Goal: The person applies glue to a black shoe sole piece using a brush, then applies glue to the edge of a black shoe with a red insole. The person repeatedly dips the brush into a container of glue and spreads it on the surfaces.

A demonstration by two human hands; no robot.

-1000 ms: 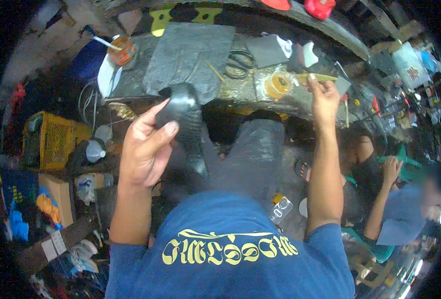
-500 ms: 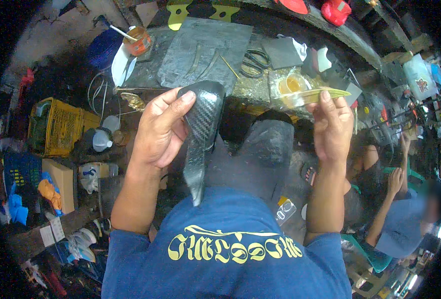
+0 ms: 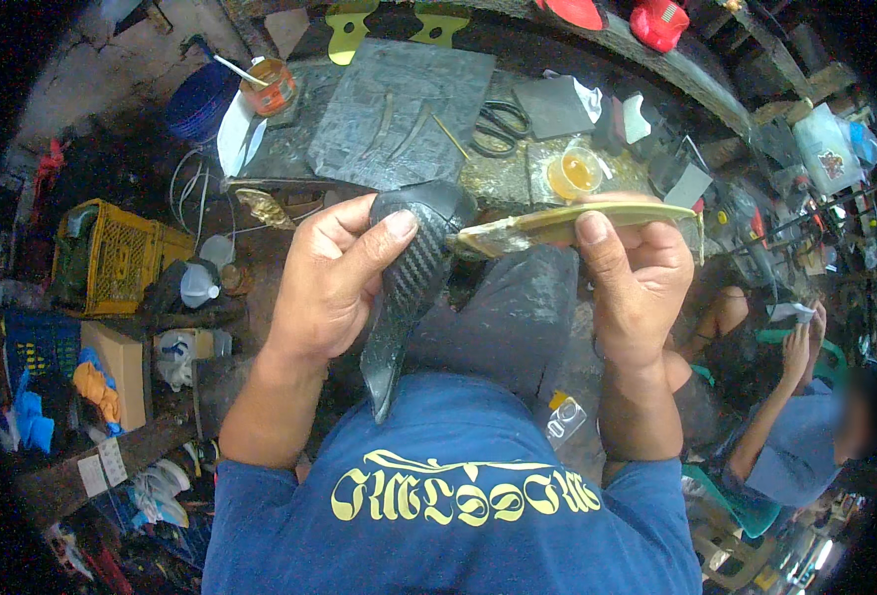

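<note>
My left hand (image 3: 331, 273) grips a glossy black carbon-fibre-patterned piece (image 3: 414, 276) by its wide upper end, thumb on its face. That piece hangs down and tapers to a point over my shirt. In my right hand (image 3: 639, 283) is a thin, curved, yellowish-green shell (image 3: 532, 228), pinched between thumb and fingers and lying almost level. Its narrow left tip comes close to the right edge of the black piece; whether they touch I cannot tell. Beyond my hands, a clear cup of amber liquid (image 3: 575, 174) stands on the bench.
On the bench lie a dark flat board (image 3: 399, 109) with thin curved strips on it, black-handled scissors (image 3: 501, 129) and an orange can (image 3: 272, 87) holding a stick. A yellow crate (image 3: 119, 260) stands at left. Another person (image 3: 790, 436) sits at right.
My right hand has brought the yellowish shell lower and leftward, close to the black piece. My left hand has shifted slightly right and down, tilting the black piece.
</note>
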